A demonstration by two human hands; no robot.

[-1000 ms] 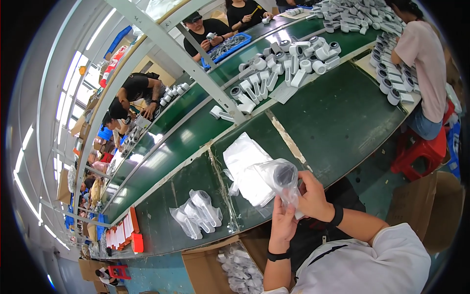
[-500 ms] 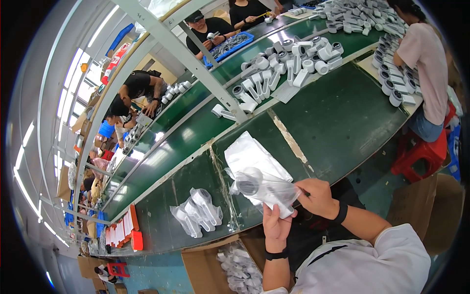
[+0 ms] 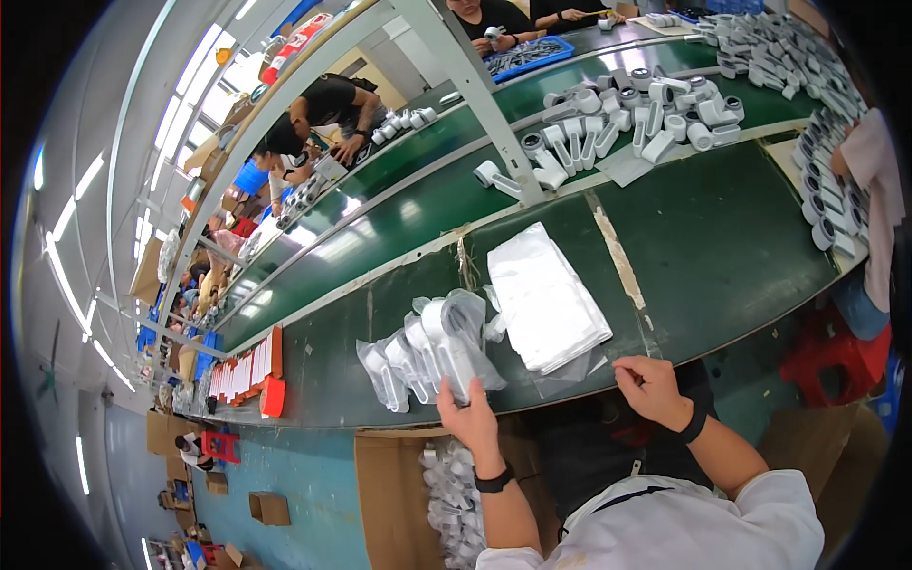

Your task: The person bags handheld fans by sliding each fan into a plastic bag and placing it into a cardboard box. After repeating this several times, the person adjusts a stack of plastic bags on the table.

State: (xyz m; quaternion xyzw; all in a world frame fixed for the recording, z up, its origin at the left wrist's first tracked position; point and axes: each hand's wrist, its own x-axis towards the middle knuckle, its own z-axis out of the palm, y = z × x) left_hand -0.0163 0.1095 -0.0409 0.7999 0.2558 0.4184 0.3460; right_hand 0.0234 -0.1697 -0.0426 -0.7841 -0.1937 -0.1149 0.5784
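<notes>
My left hand [image 3: 467, 418] has its thumb and fingertips around the lower end of a white, round-headed handheld device [image 3: 458, 347] in a clear plastic bag. That device lies on the green bench, at the right end of a row of similar bagged devices [image 3: 388, 369]. A stack of flat white plastic bags [image 3: 546, 299] lies just right of it. By the bench edge, off the stack's lower right corner, my right hand [image 3: 654, 391] is raised with curled fingers and nothing visible in them.
An open cardboard box [image 3: 389, 494] of bagged devices stands below the bench edge. Across the bench, a metal post [image 3: 494, 114] rises beside the green conveyor [image 3: 380, 214], which carries a pile of unbagged devices [image 3: 627, 119]. Orange-edged boxes [image 3: 249, 369] sit at left; people work around.
The bagged device has gone from above the white bags to the row at the left, with my left hand on it. My right hand has let go of it and moved slightly right.
</notes>
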